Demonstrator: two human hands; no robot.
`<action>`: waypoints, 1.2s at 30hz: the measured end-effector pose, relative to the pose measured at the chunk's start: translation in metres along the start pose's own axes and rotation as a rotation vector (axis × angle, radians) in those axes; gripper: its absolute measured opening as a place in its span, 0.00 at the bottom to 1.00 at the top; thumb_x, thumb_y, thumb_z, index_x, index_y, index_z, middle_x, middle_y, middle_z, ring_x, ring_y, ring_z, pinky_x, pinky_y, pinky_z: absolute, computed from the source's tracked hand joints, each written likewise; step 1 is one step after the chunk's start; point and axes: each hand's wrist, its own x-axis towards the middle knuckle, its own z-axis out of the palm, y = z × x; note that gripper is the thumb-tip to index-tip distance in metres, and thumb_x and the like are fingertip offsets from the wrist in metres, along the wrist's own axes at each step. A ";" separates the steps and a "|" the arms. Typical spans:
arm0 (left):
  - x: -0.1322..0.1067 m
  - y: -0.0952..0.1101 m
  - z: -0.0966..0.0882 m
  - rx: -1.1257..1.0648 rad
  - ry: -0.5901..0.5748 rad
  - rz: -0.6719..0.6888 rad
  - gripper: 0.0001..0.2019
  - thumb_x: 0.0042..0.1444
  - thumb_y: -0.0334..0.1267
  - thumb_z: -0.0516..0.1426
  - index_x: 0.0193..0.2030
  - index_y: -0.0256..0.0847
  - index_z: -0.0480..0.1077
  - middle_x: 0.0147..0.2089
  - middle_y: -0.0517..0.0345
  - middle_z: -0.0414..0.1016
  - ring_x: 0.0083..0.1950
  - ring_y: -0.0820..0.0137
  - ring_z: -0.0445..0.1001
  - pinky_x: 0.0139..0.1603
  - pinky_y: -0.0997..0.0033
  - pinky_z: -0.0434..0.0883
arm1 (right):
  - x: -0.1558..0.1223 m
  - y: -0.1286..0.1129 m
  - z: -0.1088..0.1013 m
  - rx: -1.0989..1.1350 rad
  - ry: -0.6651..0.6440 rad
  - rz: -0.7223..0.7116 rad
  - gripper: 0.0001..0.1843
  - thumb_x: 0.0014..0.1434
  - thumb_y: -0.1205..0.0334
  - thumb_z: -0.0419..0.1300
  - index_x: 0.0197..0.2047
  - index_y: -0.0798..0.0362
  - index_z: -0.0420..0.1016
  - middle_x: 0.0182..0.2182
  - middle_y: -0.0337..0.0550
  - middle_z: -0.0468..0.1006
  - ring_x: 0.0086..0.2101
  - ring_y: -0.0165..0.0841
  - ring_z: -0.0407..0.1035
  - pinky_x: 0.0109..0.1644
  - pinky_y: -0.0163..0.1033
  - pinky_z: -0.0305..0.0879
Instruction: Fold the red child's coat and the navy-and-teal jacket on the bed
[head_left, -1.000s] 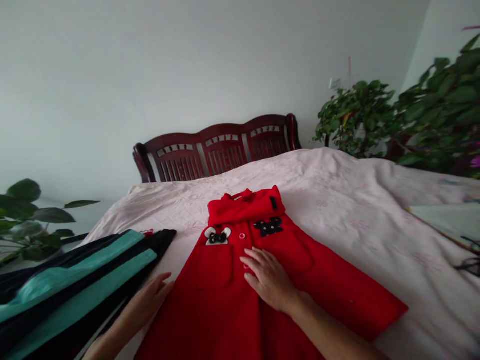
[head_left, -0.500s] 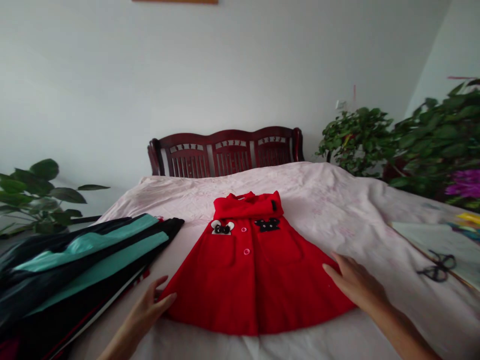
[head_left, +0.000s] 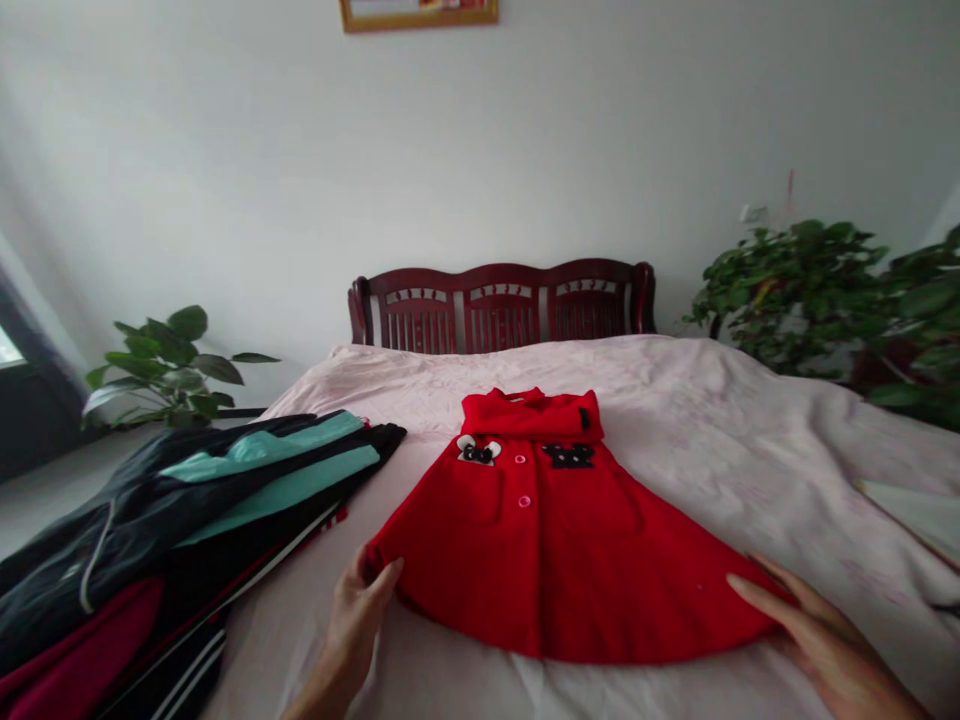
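A red felt child's dress [head_left: 525, 570] lies flat on the bed, collar away from me, with pink buttons and black-and-white appliqués on the chest. My left hand [head_left: 354, 625] touches the lower left edge of the skirt, fingers apart and thumb raised. My right hand [head_left: 821, 640] rests against the lower right hem, its fingers spread. Neither hand visibly grips the cloth.
A pale pink bedsheet [head_left: 750, 430] covers the bed, with a dark wooden headboard [head_left: 502, 310] behind it. A pile of black, teal and maroon clothes [head_left: 187, 510] lies to the left. Potted plants [head_left: 795, 290] stand to the right, another plant [head_left: 172, 365] left.
The view has tilted up and levelled, showing more wall. My right hand has moved from the dress's front out to the lower right hem, and my left hand now touches the lower left edge.
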 end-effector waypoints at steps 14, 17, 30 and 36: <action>0.006 0.024 0.088 0.781 -0.876 0.521 0.22 0.59 0.39 0.57 0.61 0.48 0.72 0.60 0.51 0.75 0.59 0.58 0.72 0.65 0.54 0.66 | -0.056 -0.030 0.088 -0.486 -0.535 -0.668 0.21 0.63 0.53 0.54 0.56 0.46 0.77 0.56 0.48 0.76 0.56 0.43 0.70 0.64 0.54 0.64; 0.021 0.029 0.055 0.798 -0.979 0.478 0.24 0.63 0.34 0.50 0.65 0.50 0.67 0.68 0.54 0.67 0.65 0.63 0.68 0.68 0.61 0.64 | -0.045 -0.013 0.073 -0.558 -0.565 -0.715 0.25 0.67 0.61 0.45 0.62 0.48 0.71 0.60 0.47 0.73 0.59 0.38 0.67 0.65 0.48 0.63; 0.081 0.022 0.018 1.034 -1.250 0.855 0.38 0.59 0.30 0.56 0.72 0.66 0.48 0.76 0.62 0.50 0.75 0.57 0.49 0.73 0.39 0.41 | 0.004 -0.040 0.044 -0.788 -0.822 -1.125 0.41 0.58 0.73 0.53 0.70 0.34 0.54 0.68 0.36 0.62 0.67 0.39 0.54 0.72 0.54 0.49; 0.091 0.007 0.063 0.952 -1.125 0.930 0.26 0.60 0.41 0.58 0.66 0.56 0.65 0.71 0.54 0.62 0.72 0.52 0.58 0.74 0.40 0.43 | 0.013 -0.039 0.070 -0.702 -0.822 -1.094 0.26 0.64 0.68 0.52 0.63 0.38 0.69 0.61 0.40 0.73 0.62 0.37 0.64 0.70 0.54 0.53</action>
